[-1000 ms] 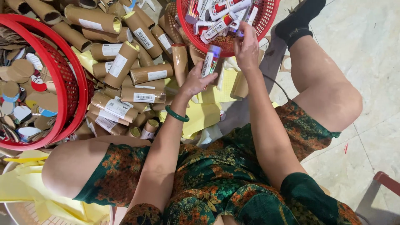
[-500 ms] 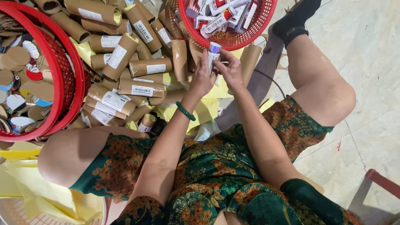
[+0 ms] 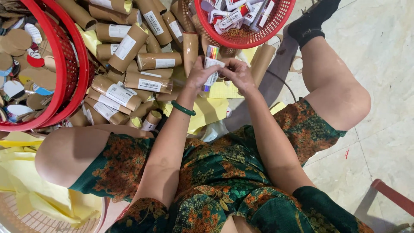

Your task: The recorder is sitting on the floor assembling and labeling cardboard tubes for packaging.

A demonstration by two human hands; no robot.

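Both of my hands meet in front of me around a small white packet with coloured stripes at its top [image 3: 211,64]. My left hand [image 3: 198,75], with a green bangle on its wrist, grips the packet from the left. My right hand [image 3: 238,74] holds it from the right, fingers curled over its edge. Just beyond the hands stands a red mesh basket [image 3: 258,38] filled with several similar red and white packets. A heap of brown cardboard tubes with white labels [image 3: 129,64] lies to the left of my hands.
A large red basket [image 3: 64,82] at the far left holds round cardboard discs. Yellow paper sheets [image 3: 207,110] lie under the tubes and by my left knee. A pale woven basket [image 3: 39,218] is at bottom left. Tiled floor spreads to the right.
My right hand came back from the red basket with a packet and joined the left hand. Both hands now hold it lower, nearer my lap.
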